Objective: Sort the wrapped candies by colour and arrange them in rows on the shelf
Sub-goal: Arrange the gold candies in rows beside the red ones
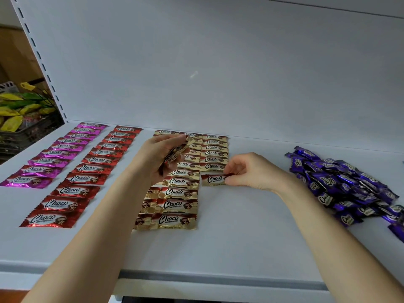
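On the white shelf lie rows of wrapped candies: a pink row at the left, a red row beside it, and gold rows in the middle. My left hand hovers over the gold rows and grips a small stack of gold candies. My right hand pinches the right end of one gold candy, which lies flat at the near end of the right gold row. A loose heap of purple candies sits at the right.
The shelf's white back wall rises behind the rows. A slotted upright stands at the left. Beyond it is a dark basket holding yellow and green packets. The shelf's front edge runs along the bottom.
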Action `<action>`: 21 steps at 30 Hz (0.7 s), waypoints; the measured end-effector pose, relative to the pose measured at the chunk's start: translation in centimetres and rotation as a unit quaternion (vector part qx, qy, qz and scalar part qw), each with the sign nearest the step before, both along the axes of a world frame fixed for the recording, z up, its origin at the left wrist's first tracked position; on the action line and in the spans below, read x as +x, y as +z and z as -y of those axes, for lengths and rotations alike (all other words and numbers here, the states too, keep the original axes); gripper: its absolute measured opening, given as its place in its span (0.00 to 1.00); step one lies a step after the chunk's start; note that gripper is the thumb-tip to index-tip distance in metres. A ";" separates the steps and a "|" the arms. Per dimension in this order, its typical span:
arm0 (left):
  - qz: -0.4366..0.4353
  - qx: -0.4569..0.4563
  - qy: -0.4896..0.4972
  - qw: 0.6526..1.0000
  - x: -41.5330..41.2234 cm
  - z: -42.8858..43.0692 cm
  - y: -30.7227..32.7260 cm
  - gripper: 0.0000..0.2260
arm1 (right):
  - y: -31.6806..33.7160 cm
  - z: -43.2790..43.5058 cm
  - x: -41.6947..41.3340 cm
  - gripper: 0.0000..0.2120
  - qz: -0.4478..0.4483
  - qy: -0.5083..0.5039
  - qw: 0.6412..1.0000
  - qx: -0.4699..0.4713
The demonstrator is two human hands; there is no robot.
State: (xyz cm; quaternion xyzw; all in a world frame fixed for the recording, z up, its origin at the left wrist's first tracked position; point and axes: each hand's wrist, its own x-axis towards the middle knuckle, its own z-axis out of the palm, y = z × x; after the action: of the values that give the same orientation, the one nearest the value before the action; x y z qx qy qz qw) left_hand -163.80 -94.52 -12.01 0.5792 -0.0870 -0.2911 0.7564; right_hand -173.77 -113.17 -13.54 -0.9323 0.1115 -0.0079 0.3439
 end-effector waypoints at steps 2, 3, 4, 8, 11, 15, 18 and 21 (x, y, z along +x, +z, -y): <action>0.002 0.000 -0.001 1.000 0.0 0.0 0.0 0.03 | 0.0 -0.1 -0.1 0.05 0.006 0.006 1.000 -0.021; 0.002 0.001 -0.001 1.000 0.0 0.0 0.0 0.03 | 0.0 -0.1 0.0 0.05 0.007 0.008 0.999 -0.031; 0.003 0.002 -0.001 1.000 -0.1 0.0 0.0 0.03 | -0.1 -0.2 0.0 0.05 0.007 0.009 0.999 -0.039; 0.003 0.005 -0.001 1.000 -0.1 -0.1 0.1 0.03 | -0.4 -0.1 0.1 0.04 0.011 0.007 0.999 -0.051; 0.003 0.005 0.000 1.000 -0.1 -0.1 0.0 0.03 | -0.7 -0.1 0.3 0.04 0.020 0.005 0.998 -0.051; 0.006 0.000 -0.005 1.000 -0.1 -0.1 0.0 0.03 | -1.1 -0.1 0.6 0.05 0.030 -0.008 0.998 -0.052; 0.002 -0.002 -0.009 1.000 -0.1 0.0 -0.1 0.03 | -1.1 0.0 0.6 0.05 0.033 -0.011 0.998 -0.047; 0.009 0.007 -0.006 1.000 -0.1 0.0 -0.1 0.03 | -1.1 0.0 0.6 0.04 0.032 -0.011 0.999 -0.036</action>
State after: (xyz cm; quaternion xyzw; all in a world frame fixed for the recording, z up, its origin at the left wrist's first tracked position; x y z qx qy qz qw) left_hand -163.89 -94.51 -12.11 0.5863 -0.0955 -0.2914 0.7498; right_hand -173.19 -113.21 -14.68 -0.9420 0.1105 -0.0460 0.3136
